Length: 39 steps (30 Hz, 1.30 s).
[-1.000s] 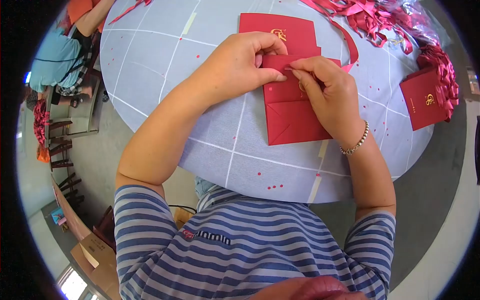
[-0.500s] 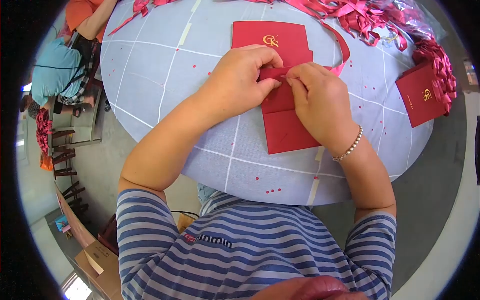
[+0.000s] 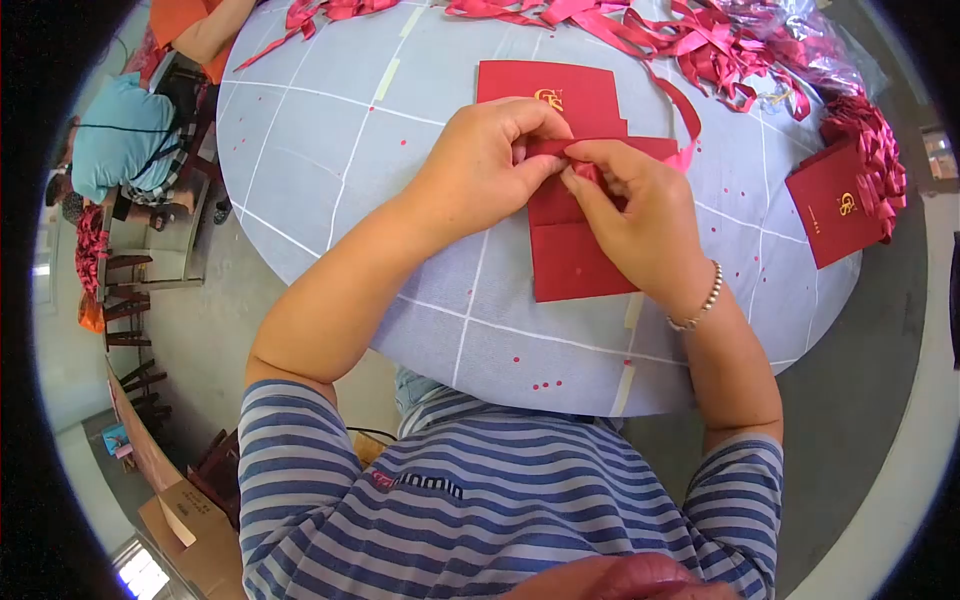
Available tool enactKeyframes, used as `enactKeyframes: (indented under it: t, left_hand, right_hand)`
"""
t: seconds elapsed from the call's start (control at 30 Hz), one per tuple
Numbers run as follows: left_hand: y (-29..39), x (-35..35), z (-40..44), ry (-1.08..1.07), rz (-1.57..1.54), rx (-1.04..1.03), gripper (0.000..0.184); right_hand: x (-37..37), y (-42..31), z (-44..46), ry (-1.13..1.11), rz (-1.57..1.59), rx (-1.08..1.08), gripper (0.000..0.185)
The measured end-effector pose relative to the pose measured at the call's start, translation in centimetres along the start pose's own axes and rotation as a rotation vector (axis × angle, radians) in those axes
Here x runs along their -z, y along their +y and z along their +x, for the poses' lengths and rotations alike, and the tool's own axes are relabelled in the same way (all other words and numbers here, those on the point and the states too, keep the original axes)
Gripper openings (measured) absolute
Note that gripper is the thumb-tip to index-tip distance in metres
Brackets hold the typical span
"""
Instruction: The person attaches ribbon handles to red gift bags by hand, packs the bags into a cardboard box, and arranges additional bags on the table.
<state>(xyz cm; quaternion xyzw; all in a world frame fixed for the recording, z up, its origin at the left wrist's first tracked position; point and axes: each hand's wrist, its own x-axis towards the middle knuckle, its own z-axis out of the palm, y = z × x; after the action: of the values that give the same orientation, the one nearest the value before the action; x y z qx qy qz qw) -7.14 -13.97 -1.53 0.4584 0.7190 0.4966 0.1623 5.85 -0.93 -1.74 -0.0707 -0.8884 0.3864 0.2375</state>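
A red folded paper bag (image 3: 575, 262) lies flat near the middle of the round table, and both hands are at its upper edge. My left hand (image 3: 500, 160) pinches that edge between thumb and fingers. Close against it, my right hand (image 3: 635, 205) has thumb and forefinger pressed together at the same edge, with a bit of red ribbon showing under the fingers. Just beyond lies another red bag (image 3: 590, 90) with gold lettering, partly covered by my left hand. A loose red ribbon (image 3: 688, 110) curves away at the right of the bags.
Red ribbons (image 3: 700, 50) and clear plastic (image 3: 810, 40) lie along the table's far side. A red bag (image 3: 825, 205) with bunched ribbons (image 3: 870, 150) sits at the right edge. Small red dots are scattered on the tablecloth (image 3: 300, 170). Two people (image 3: 120, 135) are at the upper left.
My right thumb and fingertips have shifted at the bag's edge, and red ribbon now shows beneath them. My left hand keeps its grip. The view has shifted slightly.
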Motion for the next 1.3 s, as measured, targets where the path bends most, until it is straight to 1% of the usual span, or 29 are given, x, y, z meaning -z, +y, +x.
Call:
enactKeyframes:
  t: [0.03,0.07,0.13,0.17,0.2,0.23,0.27,0.3,0.37,0.4,0.43,0.47,0.53,0.6,0.67,0.7,0.73,0.77,0.8,0.83,0.9,0.93,0.97,1.0,1.03,1.13,1.23,1.27,1.3]
  left_hand:
    - [0.0,0.0,0.0,0.005,0.002,-0.004,0.018]
    - [-0.1,-0.1,-0.1,0.013,0.044,-0.077,0.019]
    - [0.0,-0.3,-0.1,0.031,0.128,-0.197,0.023]
    - [0.0,-0.3,-0.1,0.028,0.127,-0.198,0.023]
    - [-0.1,-0.3,0.0,0.043,0.188,-0.275,0.024]
    - [-0.1,-0.3,0.0,0.058,0.249,-0.352,0.024]
    - [-0.1,-0.4,-0.1,0.055,0.248,-0.351,0.024]
    - [-0.1,-0.5,-0.1,0.072,0.236,-0.36,0.025]
    - [0.1,-0.6,-0.2,0.09,0.222,-0.371,0.026]
    - [0.3,-0.6,-0.4,0.037,0.225,-0.35,0.028]
    - [0.5,-0.5,-0.5,-0.016,0.229,-0.329,0.029]
    - [0.6,-0.5,-0.6,-0.015,0.228,-0.329,0.029]
    - [0.9,-0.4,-0.7,-0.018,0.114,-0.243,0.033]
    - [1.4,-0.4,-0.8,-0.019,0.117,-0.269,0.034]
    - [1.6,-0.5,-0.8,-0.023,0.117,-0.299,0.034]
    - [1.6,-0.5,-0.8,-0.044,0.125,-0.368,0.034]
    - [1.6,-0.5,-0.9,-0.065,0.133,-0.436,0.034]
    - [1.5,-0.5,-0.9,-0.068,0.131,-0.438,0.034]
    - [1.3,-0.6,-0.7,-0.037,0.191,-0.548,0.034]
    - [1.1,-0.8,-0.8,-0.004,0.25,-0.657,0.034]
    - [1.0,-1.0,-1.1,0.011,0.28,-0.68,0.034]
    - [1.0,-1.1,-1.2,0.028,0.312,-0.706,0.034]
    - [1.0,-1.2,-1.1,0.025,0.309,-0.707,0.034]
    - [0.9,-1.2,-1.1,0.002,0.326,-0.769,0.034]
    - [0.9,-1.2,-1.1,-0.02,0.344,-0.832,0.034]
    - [1.7,-0.8,-1.2,-0.09,0.397,-0.899,0.035]
    - [1.9,-0.9,-1.3,-0.112,0.422,-0.912,0.036]
    - [1.7,-1.0,-1.2,-0.114,0.424,-0.916,0.036]
    - [1.5,-1.0,-1.1,-0.114,0.405,-0.806,0.038]
  right_hand:
    - [0.6,-0.2,0.0,-0.085,0.165,-0.218,0.007]
    - [1.0,0.1,0.2,-0.085,0.163,-0.213,0.007]
    - [1.9,0.9,0.5,-0.027,-0.06,0.129,0.011]
    - [2.1,1.3,0.7,-0.054,-0.059,0.141,0.014]
    - [2.3,1.2,1.0,-0.053,-0.06,0.139,0.014]
    - [2.7,0.9,1.3,0.015,-0.142,0.235,0.017]
    - [2.9,0.8,1.5,0.082,-0.224,0.331,0.021]
    - [3.0,1.1,1.6,0.083,-0.224,0.328,0.021]
    - [3.7,1.8,1.7,-0.046,-0.166,0.311,0.024]
    - [3.8,1.8,1.7,-0.046,-0.167,0.313,0.024]
    - [3.9,1.7,1.5,-0.106,-0.177,0.247,0.023]
    - [4.0,1.6,1.4,-0.165,-0.186,0.178,0.023]
    - [3.9,1.3,1.4,-0.178,-0.188,0.171,0.023]
    - [4.0,1.1,1.4,-0.191,-0.189,0.162,0.024]
    - [4.3,1.1,1.4,-0.285,-0.021,0.03,0.022]
    - [4.5,1.3,1.4,-0.283,-0.021,0.027,0.022]
    - [4.8,1.7,1.6,-0.356,0.11,-0.017,0.022]
    - [5.0,2.1,1.8,-0.427,0.241,-0.062,0.022]
    - [5.2,2.4,2.0,-0.479,0.228,-0.045,0.023]
    - [5.3,2.5,1.9,-0.478,0.229,-0.048,0.023]
    - [5.2,2.7,1.7,-0.531,0.482,-0.134,0.021]
    - [5.3,2.7,1.8,-0.528,0.482,-0.137,0.021]
    - [5.4,2.5,1.9,-0.496,0.521,-0.316,0.021]
    - [5.4,2.4,2.0,-0.461,0.557,-0.494,0.02]
    - [5.2,3.0,2.0,-0.507,0.476,-0.385,0.02]
    - [5.0,3.3,1.9,-0.534,0.387,-0.345,0.018]
    - [5.0,3.0,1.9,-0.557,0.351,-0.355,0.016]
    - [4.8,2.7,1.8,-0.553,0.351,-0.353,0.016]
    - [4.6,2.4,1.7,-0.481,0.295,-0.298,0.015]
